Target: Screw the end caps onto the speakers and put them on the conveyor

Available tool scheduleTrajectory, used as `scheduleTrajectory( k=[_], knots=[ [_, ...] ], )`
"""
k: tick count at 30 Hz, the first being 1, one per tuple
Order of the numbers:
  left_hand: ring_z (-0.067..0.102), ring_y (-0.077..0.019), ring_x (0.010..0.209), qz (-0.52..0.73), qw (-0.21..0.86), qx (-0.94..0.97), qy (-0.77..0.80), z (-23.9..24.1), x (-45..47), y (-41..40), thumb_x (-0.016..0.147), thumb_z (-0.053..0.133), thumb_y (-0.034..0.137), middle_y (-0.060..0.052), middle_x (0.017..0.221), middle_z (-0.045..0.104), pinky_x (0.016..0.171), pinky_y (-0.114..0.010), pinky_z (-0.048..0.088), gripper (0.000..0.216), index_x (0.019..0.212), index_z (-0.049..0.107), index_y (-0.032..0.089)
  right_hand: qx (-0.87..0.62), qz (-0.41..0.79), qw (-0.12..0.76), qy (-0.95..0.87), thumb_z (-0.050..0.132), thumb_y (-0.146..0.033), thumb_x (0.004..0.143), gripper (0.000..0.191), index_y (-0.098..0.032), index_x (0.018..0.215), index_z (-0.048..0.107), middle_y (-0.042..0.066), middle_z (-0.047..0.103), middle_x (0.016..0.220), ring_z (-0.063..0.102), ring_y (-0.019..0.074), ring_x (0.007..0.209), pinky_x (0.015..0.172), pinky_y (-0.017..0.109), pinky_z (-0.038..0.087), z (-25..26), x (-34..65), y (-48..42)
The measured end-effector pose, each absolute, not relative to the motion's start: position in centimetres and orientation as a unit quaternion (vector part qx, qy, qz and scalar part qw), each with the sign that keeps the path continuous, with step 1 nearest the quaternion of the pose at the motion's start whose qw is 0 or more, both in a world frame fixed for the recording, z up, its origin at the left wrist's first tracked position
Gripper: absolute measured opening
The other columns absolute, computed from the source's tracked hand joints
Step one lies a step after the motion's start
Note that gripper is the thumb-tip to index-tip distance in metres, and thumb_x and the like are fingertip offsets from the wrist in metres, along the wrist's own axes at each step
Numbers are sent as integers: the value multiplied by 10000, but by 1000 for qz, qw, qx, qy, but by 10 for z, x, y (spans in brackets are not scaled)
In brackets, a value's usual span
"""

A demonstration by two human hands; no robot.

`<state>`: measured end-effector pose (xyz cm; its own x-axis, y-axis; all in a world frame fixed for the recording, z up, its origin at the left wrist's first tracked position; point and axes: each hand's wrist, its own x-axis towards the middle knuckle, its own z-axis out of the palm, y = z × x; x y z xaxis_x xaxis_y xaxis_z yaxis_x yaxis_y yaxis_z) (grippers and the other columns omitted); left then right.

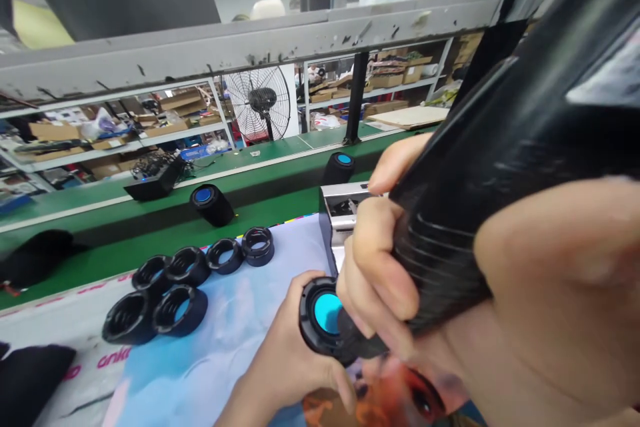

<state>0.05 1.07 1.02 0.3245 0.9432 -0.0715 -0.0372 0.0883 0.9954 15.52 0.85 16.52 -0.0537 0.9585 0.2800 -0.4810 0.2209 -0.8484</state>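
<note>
My left hand (295, 347) curls round a black cylindrical housing (307, 340) with a bright blue disc in its end, which faces up towards me. My right hand (380, 267) grips a thick black tool (480, 160), by its look an electric screwdriver, slanting down from the upper right. The dark lower end of this tool reaches over the housing's rim; my fingers and blur hide its tip, so contact cannot be made out. Left of my left hand, several black rings (183, 310) sit on a printed sheet (225, 340).
Beyond the sheet, black cylinders with blue ends (213, 205) stand on a green conveyor belt (270, 207). A silver metal device (345, 203) is just behind my hands. A grey beam (270, 37) crosses above. Farther back are a fan (263, 103) and loaded shelves (385, 80).
</note>
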Motion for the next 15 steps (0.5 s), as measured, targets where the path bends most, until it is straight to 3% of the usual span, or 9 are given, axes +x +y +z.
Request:
scheduleTrajectory(
  k=[4, 7, 13, 15],
  knots=[
    [754, -355, 963, 393, 597, 551, 431, 10, 0, 8, 419, 1007, 157, -35, 1055, 833, 751, -371, 637, 930, 1296, 705, 213, -277, 536, 628, -492, 995, -704, 638, 663, -240, 603, 523, -38, 493, 437, 461, 143, 366, 378, 300, 452, 168, 152, 5],
    [767, -363, 931, 400, 596, 549, 429, 12, 1, 8, 425, 986, 155, -29, 1013, 847, 741, -391, 642, 930, 1313, 720, 235, -264, 528, 613, -525, 1002, -691, 626, 696, -238, 582, 476, -27, 480, 479, 453, 145, 429, 391, 294, 427, 169, 152, 5],
    [782, -375, 888, 398, 596, 551, 428, 19, 3, 9, 392, 955, 105, -23, 981, 859, 664, -381, 623, 958, 1310, 747, 279, -276, 527, 599, -536, 990, -678, 648, 704, -235, 553, 451, -36, 440, 465, 401, 137, 377, 359, 302, 359, 170, 154, 3],
    [781, -369, 868, 395, 597, 552, 428, 20, 3, 9, 402, 948, 104, -18, 953, 858, 667, -385, 626, 941, 1305, 748, 280, -257, 535, 588, -549, 959, -688, 696, 688, -236, 581, 453, -38, 475, 473, 420, 141, 346, 345, 310, 387, 167, 154, 2]
  ],
)
